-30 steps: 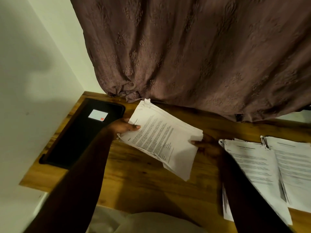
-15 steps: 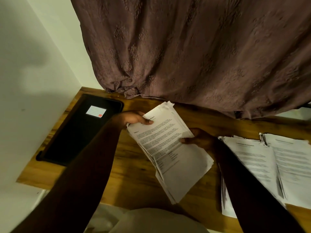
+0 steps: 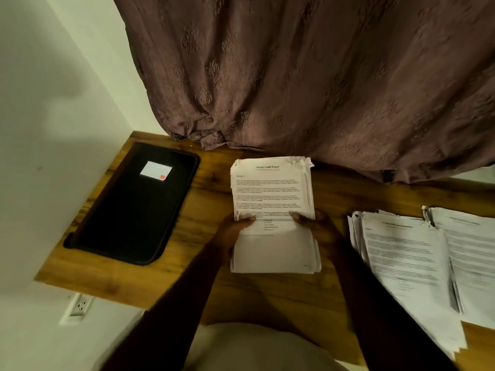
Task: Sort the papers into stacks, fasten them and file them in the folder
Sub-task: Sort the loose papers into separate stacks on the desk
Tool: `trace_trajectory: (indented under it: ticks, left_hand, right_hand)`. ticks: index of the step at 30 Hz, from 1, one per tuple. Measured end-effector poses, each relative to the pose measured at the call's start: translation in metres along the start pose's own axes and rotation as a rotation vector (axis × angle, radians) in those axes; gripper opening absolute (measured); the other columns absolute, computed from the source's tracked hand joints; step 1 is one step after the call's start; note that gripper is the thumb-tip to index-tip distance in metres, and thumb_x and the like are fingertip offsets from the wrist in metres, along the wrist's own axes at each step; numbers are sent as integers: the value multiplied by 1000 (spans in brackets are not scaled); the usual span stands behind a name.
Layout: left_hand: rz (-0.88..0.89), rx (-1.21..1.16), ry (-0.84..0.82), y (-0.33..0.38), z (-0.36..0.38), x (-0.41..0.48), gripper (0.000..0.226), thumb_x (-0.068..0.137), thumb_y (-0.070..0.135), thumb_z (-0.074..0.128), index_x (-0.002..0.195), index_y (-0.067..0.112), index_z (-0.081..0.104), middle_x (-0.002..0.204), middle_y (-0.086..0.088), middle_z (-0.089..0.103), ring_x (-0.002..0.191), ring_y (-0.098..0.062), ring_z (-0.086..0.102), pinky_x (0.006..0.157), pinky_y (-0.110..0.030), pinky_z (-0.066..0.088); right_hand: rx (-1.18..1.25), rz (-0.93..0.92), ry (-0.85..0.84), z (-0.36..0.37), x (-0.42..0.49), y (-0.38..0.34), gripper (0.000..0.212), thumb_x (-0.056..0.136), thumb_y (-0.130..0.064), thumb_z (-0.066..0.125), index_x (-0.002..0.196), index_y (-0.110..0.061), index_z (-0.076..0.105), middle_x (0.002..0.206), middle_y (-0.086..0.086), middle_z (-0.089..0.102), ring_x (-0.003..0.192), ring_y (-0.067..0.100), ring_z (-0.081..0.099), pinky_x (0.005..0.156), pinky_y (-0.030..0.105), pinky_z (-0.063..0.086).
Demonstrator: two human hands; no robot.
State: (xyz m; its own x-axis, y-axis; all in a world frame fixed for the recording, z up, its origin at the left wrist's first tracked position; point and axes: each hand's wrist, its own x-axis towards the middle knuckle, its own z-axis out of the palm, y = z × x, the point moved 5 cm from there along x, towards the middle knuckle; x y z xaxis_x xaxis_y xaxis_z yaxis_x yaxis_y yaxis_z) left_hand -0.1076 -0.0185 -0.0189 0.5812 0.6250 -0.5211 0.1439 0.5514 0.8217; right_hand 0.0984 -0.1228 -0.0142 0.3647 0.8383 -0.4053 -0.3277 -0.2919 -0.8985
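A thick stack of printed papers (image 3: pixel 272 194) is held upright-facing at the middle of the wooden desk (image 3: pixel 192 210), its top edge ragged. My left hand (image 3: pixel 233 231) grips its left side with the thumb on the front page. My right hand (image 3: pixel 318 228) grips its right side the same way. A closed black folder (image 3: pixel 134 210) with a white label lies flat at the desk's left. Two more paper stacks lie at the right: a near one (image 3: pixel 401 263) and a far-right one (image 3: pixel 471 258).
A brown patterned curtain (image 3: pixel 308 76) hangs over the desk's back edge. A white wall (image 3: pixel 48 103) borders the left side, with a wall socket (image 3: pixel 79 307) below the desk's front-left corner. Bare wood shows between the folder and the held stack.
The held stack has turned from a tilted angle to straight, text facing me. Both hands have slid down from its upper corners to its lower sides. The view has shifted downward.
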Motion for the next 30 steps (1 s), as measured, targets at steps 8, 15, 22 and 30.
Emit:
trace_trajectory:
  ticks: [8,15,22,30]
  left_hand:
    - [38,186,-75,8,-6,-2,40,90,9,71,129,20,65,126,1,71,115,-21,68,99,-44,55]
    - [141,313,-109,25,-5,5,38,91,16,73,128,21,66,127,2,70,116,-19,68,100,-43,54]
    - [593,419,354,59,9,-23,23,91,28,74,113,26,71,97,19,72,97,-6,71,76,-13,55]
    - [605,588,332,34,5,-8,36,89,14,76,121,4,65,100,-8,71,94,-20,68,77,-11,50]
  right_hand:
    - [93,33,-29,1,-6,4,38,90,-6,68,128,-11,66,128,11,68,114,33,67,97,50,52]
    - [-10,-41,-11,6,-15,1,33,91,-4,69,122,-14,68,120,2,73,109,21,70,85,32,59]
    - [-113,-257,207,12,-17,-36,28,85,-6,76,112,-5,70,86,-19,76,86,1,72,66,17,57]
    - [-206,-337,252,10,-8,-27,15,87,2,72,93,-10,68,77,-13,74,75,3,71,67,28,57]
